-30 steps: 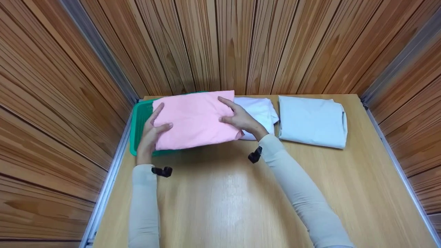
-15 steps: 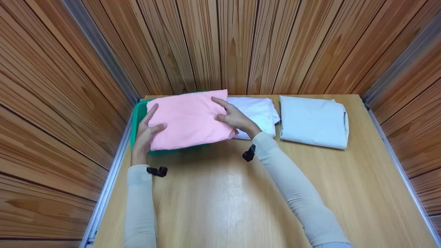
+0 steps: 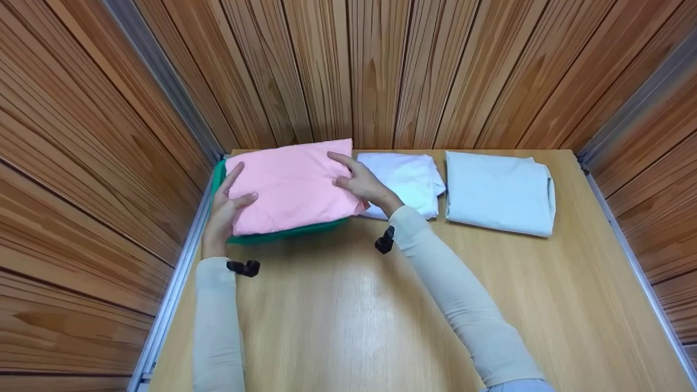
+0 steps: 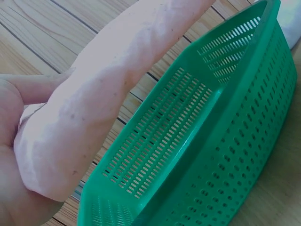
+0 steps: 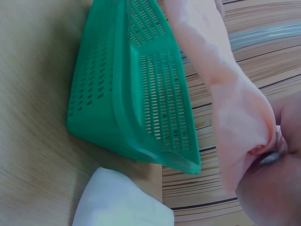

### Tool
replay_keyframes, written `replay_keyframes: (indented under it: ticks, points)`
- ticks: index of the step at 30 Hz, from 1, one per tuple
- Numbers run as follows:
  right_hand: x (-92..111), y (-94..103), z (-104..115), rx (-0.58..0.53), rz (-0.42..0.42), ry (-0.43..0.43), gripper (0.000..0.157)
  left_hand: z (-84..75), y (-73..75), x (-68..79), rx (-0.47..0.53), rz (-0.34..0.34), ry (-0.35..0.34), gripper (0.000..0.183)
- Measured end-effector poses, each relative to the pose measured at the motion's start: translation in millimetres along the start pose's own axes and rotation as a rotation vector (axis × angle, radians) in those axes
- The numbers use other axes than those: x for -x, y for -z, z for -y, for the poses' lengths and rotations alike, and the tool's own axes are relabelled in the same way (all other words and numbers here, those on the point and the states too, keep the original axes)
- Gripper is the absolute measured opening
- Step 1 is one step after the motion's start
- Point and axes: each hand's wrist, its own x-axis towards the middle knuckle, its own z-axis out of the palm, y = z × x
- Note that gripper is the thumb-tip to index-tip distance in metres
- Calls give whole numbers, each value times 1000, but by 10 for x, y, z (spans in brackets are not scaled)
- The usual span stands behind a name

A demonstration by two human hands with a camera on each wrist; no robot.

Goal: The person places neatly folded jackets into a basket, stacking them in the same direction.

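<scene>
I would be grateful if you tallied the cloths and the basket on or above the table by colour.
Pink cloth: 1
Green basket: 1
Whitish-lavender cloth: 1
Pale blue cloth: 1
Total: 4

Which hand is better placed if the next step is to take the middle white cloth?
Probably the right hand: it is nearer the white cloth than the left hand. Both hold the pink cloth, so either must first let go.
</scene>
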Motion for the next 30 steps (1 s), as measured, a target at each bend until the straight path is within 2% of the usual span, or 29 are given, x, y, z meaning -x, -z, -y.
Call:
replay_keyframes:
  ticks: [8, 14, 25, 30]
  points:
    - [-69, -78, 5, -34, -21, 10, 64, -31, 54, -24, -13, -21, 41, 77]
    - [-97, -134, -5, -58, -11, -6, 64, -16, 86, -34, -48, -50, 36, 77]
    - [-143, -251, -47, -37, -21, -18, 62, 141, 164, -105, -69, -156, 51, 73]
    - [-165, -289, -76, -27, -31, -10, 61, 185, 139, -143, -80, -211, 97, 71]
